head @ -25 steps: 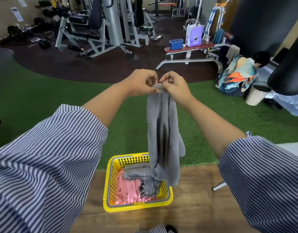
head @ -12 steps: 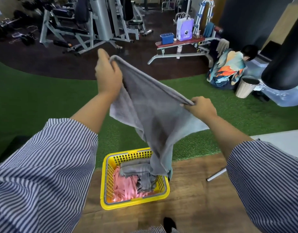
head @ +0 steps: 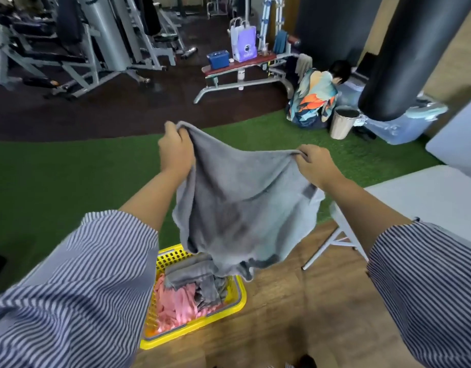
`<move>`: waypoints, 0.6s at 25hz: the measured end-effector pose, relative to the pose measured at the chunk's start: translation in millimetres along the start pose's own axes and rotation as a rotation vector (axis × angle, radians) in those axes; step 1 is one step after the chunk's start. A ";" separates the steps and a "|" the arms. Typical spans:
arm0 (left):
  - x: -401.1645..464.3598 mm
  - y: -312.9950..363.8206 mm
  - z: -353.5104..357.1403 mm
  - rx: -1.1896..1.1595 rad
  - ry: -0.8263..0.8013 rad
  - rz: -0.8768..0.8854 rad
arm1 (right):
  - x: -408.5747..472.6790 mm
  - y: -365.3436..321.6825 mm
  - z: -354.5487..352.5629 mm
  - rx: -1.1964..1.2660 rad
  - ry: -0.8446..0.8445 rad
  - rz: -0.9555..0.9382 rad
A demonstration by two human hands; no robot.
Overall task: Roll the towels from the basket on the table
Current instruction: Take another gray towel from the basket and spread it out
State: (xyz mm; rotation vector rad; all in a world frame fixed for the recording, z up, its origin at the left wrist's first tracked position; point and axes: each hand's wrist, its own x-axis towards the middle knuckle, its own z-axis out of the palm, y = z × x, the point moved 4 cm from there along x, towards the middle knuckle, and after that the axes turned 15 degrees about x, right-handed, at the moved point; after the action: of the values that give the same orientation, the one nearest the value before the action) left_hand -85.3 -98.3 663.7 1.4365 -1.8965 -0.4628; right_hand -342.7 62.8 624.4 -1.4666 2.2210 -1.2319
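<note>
- At lower left, striped sleeves (head: 77, 288) framing the view.
- Low in the centre, yellow basket (head: 237, 305) on wooden floor (head: 295, 320), holding pink towels (head: 176, 304) and folded grey towels (head: 191, 273).
- Above the basket, grey towel (head: 242, 208) spread in mid-air, lower edge hanging just over the basket.
- Left hand (head: 174, 152) curled tight round the towel's upper left corner.
- Right hand (head: 318, 163) pinching the upper right corner, fingers curled.
- At right, white folding table (head: 428, 197).

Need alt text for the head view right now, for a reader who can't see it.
Both hands, left hand and right hand, hold a grey terry towel spread by its top edge above a yellow plastic basket of pink and grey towels on a wooden floor.
</note>
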 end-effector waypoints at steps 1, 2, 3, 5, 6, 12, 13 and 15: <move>-8.4 18.2 19.2 0.007 -0.045 0.036 | 1.7 11.7 -16.3 -0.035 0.012 -0.012; -17.1 37.5 38.8 -0.002 -0.084 0.065 | 2.5 25.1 -35.1 -0.068 0.031 -0.027; -26.3 57.3 57.9 -0.024 -0.120 0.079 | 3.0 39.5 -54.7 -0.104 0.046 -0.045; -46.1 100.0 95.7 -0.066 -0.185 0.082 | 1.5 72.2 -96.6 -0.184 0.058 -0.041; -55.1 119.9 111.5 -0.068 -0.207 0.089 | 1.8 87.5 -113.0 -0.227 0.033 -0.020; -93.9 184.6 191.2 -0.119 -0.292 0.108 | 14.1 139.3 -158.3 -0.266 0.018 0.063; -95.1 186.1 200.6 -0.101 -0.307 0.107 | 17.4 146.3 -158.5 -0.254 0.016 0.087; -89.1 185.5 217.8 -0.069 -0.327 0.091 | 30.3 161.9 -158.9 -0.216 -0.016 0.161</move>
State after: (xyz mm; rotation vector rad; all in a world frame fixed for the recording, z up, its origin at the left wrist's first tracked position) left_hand -355.9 16.8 606.4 1.2833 -2.1679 -0.7485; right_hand -555.6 146.3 613.6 -1.3291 2.4706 -0.9534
